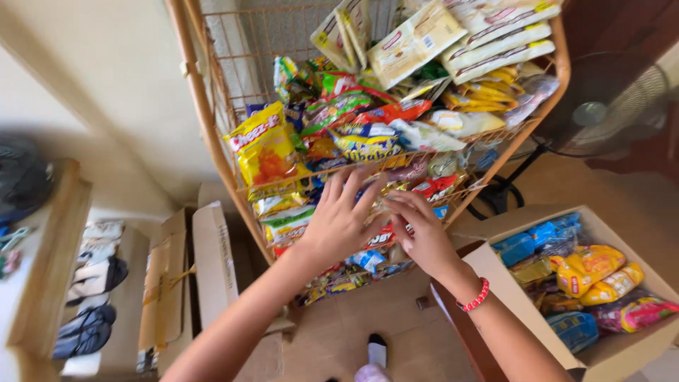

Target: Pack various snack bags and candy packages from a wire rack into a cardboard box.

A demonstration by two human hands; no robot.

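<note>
fingers [353, 185] spread, touching snack packets [396, 185]

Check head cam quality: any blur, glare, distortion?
Head view: both hands, left hand and right hand, are motion-smeared at the fingers; snack packets on the wire rack are fairly sharp; wide-angle bend shows in the rack rails; the wall at left is washed out by daylight; fan sits in shadow.

Glossy plastic snack packets [368, 141] crowd an orange-painted metal wire rack [201, 99]. The open box [495, 265] is matt brown cardboard; a red beaded bracelet [475, 297] looks shiny.
</note>
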